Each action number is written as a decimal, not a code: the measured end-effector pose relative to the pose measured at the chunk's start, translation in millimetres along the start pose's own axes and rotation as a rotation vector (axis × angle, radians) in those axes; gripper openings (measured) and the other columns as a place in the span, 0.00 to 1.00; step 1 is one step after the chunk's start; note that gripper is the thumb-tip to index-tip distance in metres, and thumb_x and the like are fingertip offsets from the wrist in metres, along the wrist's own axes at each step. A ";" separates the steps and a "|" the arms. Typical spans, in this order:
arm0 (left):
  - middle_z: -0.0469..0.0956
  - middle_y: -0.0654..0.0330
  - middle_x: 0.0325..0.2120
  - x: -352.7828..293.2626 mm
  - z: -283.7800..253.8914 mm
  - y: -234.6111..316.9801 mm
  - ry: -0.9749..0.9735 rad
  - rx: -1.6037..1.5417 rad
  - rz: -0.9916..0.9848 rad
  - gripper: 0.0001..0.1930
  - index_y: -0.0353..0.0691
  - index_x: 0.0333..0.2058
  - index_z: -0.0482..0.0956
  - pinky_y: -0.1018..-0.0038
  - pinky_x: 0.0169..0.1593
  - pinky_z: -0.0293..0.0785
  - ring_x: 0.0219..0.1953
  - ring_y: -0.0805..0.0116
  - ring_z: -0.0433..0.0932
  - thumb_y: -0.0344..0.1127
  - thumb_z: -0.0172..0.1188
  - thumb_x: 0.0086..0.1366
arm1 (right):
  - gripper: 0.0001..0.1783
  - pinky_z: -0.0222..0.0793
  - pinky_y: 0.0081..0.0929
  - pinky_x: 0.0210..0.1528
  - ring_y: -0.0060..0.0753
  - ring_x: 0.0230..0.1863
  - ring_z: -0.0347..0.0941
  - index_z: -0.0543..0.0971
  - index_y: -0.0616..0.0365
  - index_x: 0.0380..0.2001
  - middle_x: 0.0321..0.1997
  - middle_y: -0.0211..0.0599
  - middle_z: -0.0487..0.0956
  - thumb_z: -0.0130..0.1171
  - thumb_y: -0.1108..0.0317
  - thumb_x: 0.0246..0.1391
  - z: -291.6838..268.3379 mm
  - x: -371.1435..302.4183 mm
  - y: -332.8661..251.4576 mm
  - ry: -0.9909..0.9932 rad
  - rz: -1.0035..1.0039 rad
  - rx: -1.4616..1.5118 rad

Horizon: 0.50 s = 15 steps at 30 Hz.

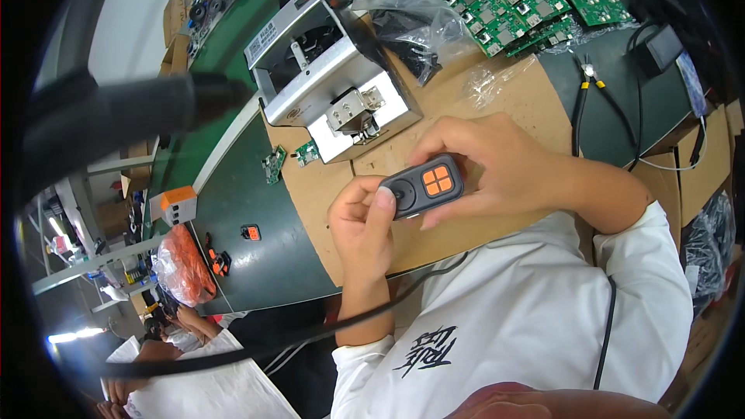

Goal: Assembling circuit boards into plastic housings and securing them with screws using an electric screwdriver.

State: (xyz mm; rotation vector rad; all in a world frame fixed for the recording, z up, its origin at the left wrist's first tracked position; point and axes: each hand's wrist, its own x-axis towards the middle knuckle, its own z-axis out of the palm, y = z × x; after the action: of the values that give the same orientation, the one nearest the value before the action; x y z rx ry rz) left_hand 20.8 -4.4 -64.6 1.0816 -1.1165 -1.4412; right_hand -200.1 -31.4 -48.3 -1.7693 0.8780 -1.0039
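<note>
Both my hands hold a dark grey remote control point(417, 188) above a cardboard sheet point(512, 105). It has four orange square buttons at its right end and a round black control at its left end. My left hand point(361, 221) grips the left end, its thumb lying on the top face beside the round control. Around the right end close the fingers and thumb of my right hand point(504, 164). Just beyond stands a silver metal machine point(334, 81) with a hinged clamp on its front. Two small green circuit boards, one of them this board point(273, 164), lie beside it.
Stacked green circuit board panels point(497, 0) and a clear plastic bag point(400, 0) lie at the back. Pliers point(589, 77) and a black adapter point(658, 50) are at right. Leftward are a small orange-and-black part point(250, 232), an orange bag point(185, 264) and another person's white garment point(202, 384).
</note>
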 end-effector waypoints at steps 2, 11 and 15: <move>0.81 0.56 0.27 2.5 4.0 7.9 -0.041 -0.152 -0.150 0.13 0.30 0.42 0.73 0.81 0.28 0.74 0.23 0.75 0.77 0.35 0.58 0.67 | 0.30 0.76 0.22 0.34 0.28 0.33 0.80 0.76 0.59 0.37 0.34 0.35 0.81 0.80 0.55 0.34 -3.2 0.6 -1.8 -0.059 0.029 -0.024; 0.79 0.59 0.22 0.0 9.8 13.1 -0.059 -0.284 -0.238 0.11 0.33 0.42 0.70 0.82 0.20 0.73 0.16 0.78 0.74 0.35 0.55 0.69 | 0.29 0.76 0.22 0.31 0.24 0.30 0.79 0.76 0.60 0.33 0.31 0.34 0.80 0.80 0.54 0.34 2.5 -4.2 4.2 -0.014 0.010 0.080; 0.75 0.63 0.17 -1.2 9.1 17.0 -0.111 -0.402 -0.315 0.10 0.35 0.39 0.70 0.79 0.18 0.74 0.14 0.78 0.73 0.37 0.53 0.70 | 0.29 0.76 0.23 0.32 0.24 0.30 0.79 0.76 0.60 0.33 0.31 0.34 0.80 0.81 0.54 0.34 2.2 -5.1 0.8 -0.041 0.022 0.084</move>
State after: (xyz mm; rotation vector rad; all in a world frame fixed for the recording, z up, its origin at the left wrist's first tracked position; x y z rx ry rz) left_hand 15.0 -3.9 -46.2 0.9217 -0.7030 -1.8966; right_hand -200.4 -26.5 -51.0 -1.7002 0.8166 -0.9738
